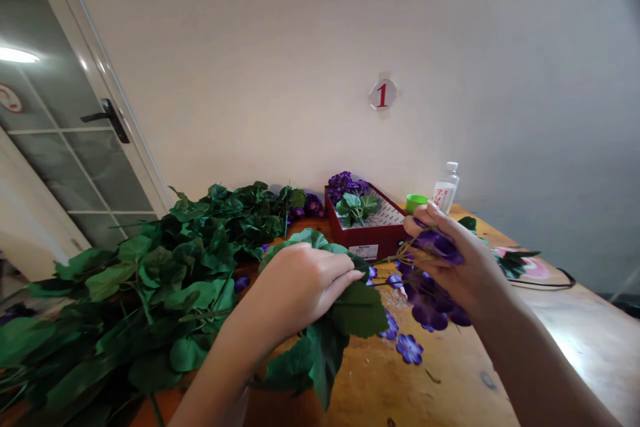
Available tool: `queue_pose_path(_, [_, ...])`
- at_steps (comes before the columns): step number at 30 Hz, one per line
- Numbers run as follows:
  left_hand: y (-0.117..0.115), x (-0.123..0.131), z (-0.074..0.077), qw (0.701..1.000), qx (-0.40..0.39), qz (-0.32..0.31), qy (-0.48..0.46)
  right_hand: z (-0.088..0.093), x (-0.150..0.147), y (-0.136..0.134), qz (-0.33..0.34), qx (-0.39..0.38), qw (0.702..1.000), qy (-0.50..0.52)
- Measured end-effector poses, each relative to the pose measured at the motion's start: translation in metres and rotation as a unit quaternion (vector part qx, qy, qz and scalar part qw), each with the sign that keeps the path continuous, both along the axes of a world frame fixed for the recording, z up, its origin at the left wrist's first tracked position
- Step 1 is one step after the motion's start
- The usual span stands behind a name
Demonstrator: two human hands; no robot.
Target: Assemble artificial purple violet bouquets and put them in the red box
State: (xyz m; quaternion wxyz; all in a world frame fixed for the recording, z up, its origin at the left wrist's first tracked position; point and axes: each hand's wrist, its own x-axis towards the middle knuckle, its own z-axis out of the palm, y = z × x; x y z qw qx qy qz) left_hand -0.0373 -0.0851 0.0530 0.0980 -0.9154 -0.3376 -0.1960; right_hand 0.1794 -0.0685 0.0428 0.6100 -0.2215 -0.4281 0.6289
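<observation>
My left hand (303, 283) is curled over a sprig of green artificial leaves (345, 320), its fingertips pinching at the thin stem by the leaf edge. My right hand (453, 260) is closed round a bunch of purple artificial flowers (430, 300), with one purple petal (440, 245) pressed under the thumb. A thin green stem (395, 259) runs between the two hands. Both hands hover just above the wooden table (450, 387).
A big heap of green leafy stems (165, 280) covers the table's left side. A red box (367, 230) holding leaves and purple blooms stands behind the hands. A green cap (416, 203) and a clear bottle (446, 188) sit by the wall. Loose purple flowers (409, 348) lie on the table.
</observation>
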Motion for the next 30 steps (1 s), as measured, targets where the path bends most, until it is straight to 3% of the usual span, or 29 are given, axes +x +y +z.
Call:
queue_pose_path(21, [-0.0008, -0.0003, -0.0020, 1.000, 0.002, -0.015, 0.003, 0.0007, 0.0019, -0.0021, -0.076, -0.011, 0.997, -0.018])
queue_pose_path(30, [-0.0021, 0.0013, -0.0012, 1.000, 0.019, -0.005, 0.005, 0.0027, 0.0006, -0.0031, -0.040, 0.004, 0.999, -0.016])
